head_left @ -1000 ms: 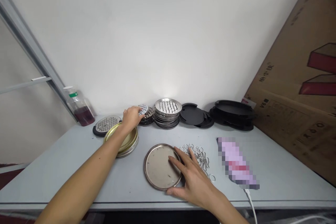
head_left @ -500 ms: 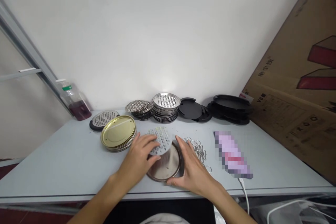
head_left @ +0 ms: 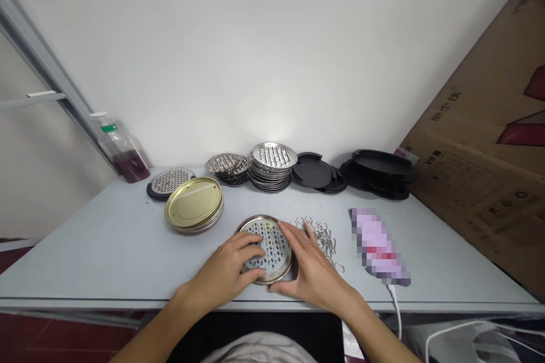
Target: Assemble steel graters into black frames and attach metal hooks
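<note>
A round grater disc (head_left: 271, 249) with rows of raised holes lies inside a shallow round metal lid (head_left: 256, 219) near the table's front edge. My left hand (head_left: 225, 268) grips the disc from the left, its curled fingertips on the holed face and its thumb at the lower edge. On the other side, my right hand (head_left: 314, 272) curves around the lid's right rim, fingers at the top and thumb below. Small metal rings (head_left: 322, 236) lie in a heap just behind my right fingers. The fit underneath the disc is hidden.
A stack of gold-coloured lids (head_left: 193, 204) stands left, before a black-rimmed grater (head_left: 172, 181). Along the wall are piled grater discs (head_left: 227, 164), a taller stack (head_left: 273, 157) and black round holders (head_left: 313, 170). A bottle (head_left: 130, 164), a pixelated purple object (head_left: 377, 244) and a cardboard box (head_left: 481, 142) flank them.
The grater disc, tilted above the lid in my left hand before, has gone down and now lies flat inside it. My right hand has stayed at the lid's rim.
</note>
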`<action>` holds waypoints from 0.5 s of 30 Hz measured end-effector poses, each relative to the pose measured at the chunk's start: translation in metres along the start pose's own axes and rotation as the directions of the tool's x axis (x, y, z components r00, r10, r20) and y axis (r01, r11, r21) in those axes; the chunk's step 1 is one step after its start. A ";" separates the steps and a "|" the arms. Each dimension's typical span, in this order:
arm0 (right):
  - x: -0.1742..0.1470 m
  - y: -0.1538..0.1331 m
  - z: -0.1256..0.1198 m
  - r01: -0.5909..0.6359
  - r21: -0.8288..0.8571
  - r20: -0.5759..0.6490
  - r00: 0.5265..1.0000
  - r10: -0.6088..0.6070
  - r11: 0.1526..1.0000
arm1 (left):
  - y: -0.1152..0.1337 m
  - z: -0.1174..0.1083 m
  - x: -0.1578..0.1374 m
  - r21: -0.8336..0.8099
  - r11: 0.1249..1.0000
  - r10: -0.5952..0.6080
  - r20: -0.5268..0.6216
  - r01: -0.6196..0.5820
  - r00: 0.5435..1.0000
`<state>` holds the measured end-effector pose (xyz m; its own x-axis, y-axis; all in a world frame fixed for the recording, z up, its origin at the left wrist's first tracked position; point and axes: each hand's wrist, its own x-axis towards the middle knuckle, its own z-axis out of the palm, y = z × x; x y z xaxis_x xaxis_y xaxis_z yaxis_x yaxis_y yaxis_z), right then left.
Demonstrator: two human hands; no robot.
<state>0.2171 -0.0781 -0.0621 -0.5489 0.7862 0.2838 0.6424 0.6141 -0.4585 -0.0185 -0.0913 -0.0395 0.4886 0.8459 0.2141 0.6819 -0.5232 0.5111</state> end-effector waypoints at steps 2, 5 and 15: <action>-0.001 0.001 0.001 0.008 -0.009 -0.005 1.000 -0.008 1.000 | -0.002 0.001 -0.003 0.044 0.999 0.022 -0.023 -0.021 0.999; -0.001 0.002 0.001 0.013 -0.021 -0.002 1.000 -0.013 1.000 | -0.008 0.005 -0.007 0.115 0.992 0.059 -0.016 -0.057 0.998; 0.001 0.001 0.000 0.021 -0.068 0.030 0.999 -0.019 0.997 | -0.014 0.011 -0.008 0.149 0.988 0.046 0.004 -0.046 0.999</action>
<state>0.2171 -0.0767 -0.0620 -0.5767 0.7719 0.2675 0.6654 0.6338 -0.3944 -0.0265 -0.0918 -0.0573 0.5218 0.8204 0.2338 0.7321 -0.5713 0.3709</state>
